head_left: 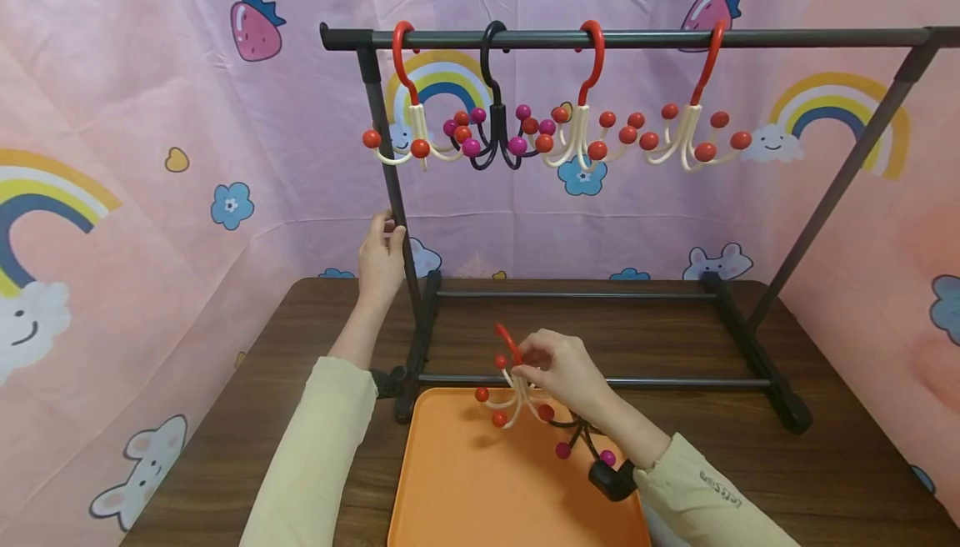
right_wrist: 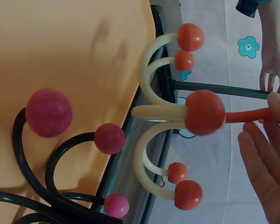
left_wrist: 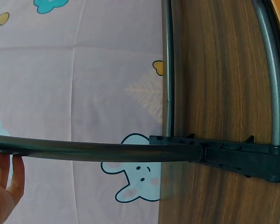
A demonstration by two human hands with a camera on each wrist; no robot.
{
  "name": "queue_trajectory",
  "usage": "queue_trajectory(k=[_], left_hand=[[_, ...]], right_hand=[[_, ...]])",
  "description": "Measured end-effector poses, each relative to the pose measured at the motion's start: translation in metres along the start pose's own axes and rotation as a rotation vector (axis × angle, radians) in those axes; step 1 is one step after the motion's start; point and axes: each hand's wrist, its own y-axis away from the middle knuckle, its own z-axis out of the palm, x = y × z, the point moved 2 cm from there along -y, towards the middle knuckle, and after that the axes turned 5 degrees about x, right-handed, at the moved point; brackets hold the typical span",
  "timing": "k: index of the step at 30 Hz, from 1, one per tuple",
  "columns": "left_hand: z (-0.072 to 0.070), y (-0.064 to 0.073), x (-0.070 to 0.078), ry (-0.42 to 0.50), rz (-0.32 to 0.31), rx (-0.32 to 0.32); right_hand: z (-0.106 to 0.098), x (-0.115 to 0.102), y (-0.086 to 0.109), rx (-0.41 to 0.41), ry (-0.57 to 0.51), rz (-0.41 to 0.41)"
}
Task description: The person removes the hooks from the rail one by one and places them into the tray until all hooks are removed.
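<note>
Red and cream, the hanger (right_wrist: 205,113) is pinched by its stem in my right hand (head_left: 566,372) near the tray's (head_left: 487,480) far end, my left hand (head_left: 381,262) gripping the post (head_left: 394,184), my right sleeve (head_left: 697,501) bearing lettering (head_left: 720,489) I can't make out.

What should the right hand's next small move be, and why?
Probably raise the red-and-cream hanger toward the top rail: the right hand pinches it above the orange tray, four hangers hang from that rail, and the left hand holds the side post.
</note>
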Motion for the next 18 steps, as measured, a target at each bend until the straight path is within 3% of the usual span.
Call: queue_trajectory(k=[12,18], left_hand=[[0.001,-0.001,-0.001,-0.005,0.007,0.003],[0.001,-0.001,0.000,-0.008,0.005,0.005]], right_hand=[[0.006,0.004,0.005,-0.115,0.143,-0.009],[0.011,0.005,0.016,-0.081,0.181,-0.014]])
